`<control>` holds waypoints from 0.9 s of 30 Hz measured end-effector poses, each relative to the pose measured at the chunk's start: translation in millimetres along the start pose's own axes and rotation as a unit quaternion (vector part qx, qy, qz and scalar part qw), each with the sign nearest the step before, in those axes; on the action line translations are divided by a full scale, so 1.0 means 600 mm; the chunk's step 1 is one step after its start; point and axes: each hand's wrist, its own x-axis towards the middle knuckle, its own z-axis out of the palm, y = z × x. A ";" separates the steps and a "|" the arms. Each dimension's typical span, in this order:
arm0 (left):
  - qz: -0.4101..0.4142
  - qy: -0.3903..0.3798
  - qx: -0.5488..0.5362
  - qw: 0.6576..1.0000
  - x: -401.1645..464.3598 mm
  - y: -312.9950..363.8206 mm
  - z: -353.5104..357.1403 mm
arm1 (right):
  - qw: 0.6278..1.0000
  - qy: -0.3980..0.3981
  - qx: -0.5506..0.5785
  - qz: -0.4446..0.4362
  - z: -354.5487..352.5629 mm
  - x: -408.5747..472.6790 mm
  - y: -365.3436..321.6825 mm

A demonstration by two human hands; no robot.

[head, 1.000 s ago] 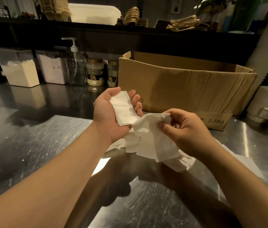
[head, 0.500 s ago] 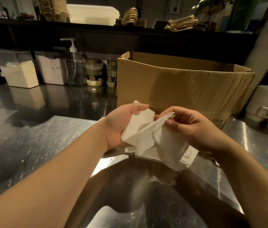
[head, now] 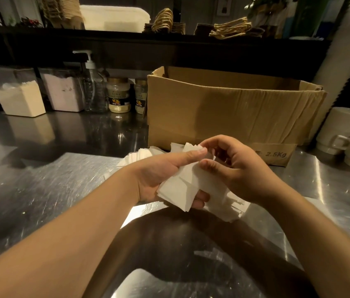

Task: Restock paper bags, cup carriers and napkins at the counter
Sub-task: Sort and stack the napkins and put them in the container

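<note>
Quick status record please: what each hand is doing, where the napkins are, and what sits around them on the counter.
left hand: grips stack of white paper napkins, thumb on top
right hand: pinches the stack's far end
loose napkins: lying on the scratched steel counter under the hands
behind hands: open brown cardboard box
far left: clear pump bottle, two yellow-labelled jars
far right: white ceramic cups

Steel counter (head: 41,190), scratched, glaring under lamp. Open cardboard box (head: 230,112) at back, "2.5Kg" on flap. Left of box: two labelled jars (head: 118,95), pump bottle (head: 93,87), two clear powder bins (head: 20,93). White cups (head: 339,130) stacked far right.
</note>
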 end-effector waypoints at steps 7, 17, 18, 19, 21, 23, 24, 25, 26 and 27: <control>0.009 0.047 -0.004 0.999 0.000 0.002 0.004 | 0.998 0.041 -0.016 0.037 0.001 0.005 0.005; 0.081 0.081 -0.105 0.988 0.026 0.003 -0.010 | 0.968 0.090 0.189 0.140 -0.015 0.002 -0.010; 0.088 0.082 -0.111 0.987 0.028 0.003 -0.011 | 0.952 0.076 0.254 0.156 -0.018 0.002 -0.015; 0.091 0.077 -0.113 0.986 0.029 0.003 -0.010 | 0.933 0.063 0.308 0.175 -0.019 0.001 -0.020; 0.092 0.076 -0.106 0.987 0.030 0.001 -0.009 | 0.905 0.043 0.368 0.210 -0.016 0.001 -0.025; 0.097 0.090 -0.103 0.986 0.030 -0.001 -0.008 | 0.890 0.043 0.389 0.234 -0.006 0.001 -0.026; 0.099 0.093 -0.106 0.985 0.030 -0.002 -0.007 | 0.886 0.046 0.390 0.248 0.001 0.001 -0.026; 0.100 0.092 -0.113 0.984 0.030 -0.003 -0.005 | 0.879 0.047 0.393 0.264 0.008 0.000 -0.026; 0.101 0.087 -0.119 0.984 0.031 -0.004 -0.004 | 0.872 0.046 0.399 0.279 0.013 -0.001 -0.027; 0.101 0.082 -0.123 0.984 0.031 -0.005 -0.001 | 0.863 0.047 0.408 0.293 0.018 -0.001 -0.028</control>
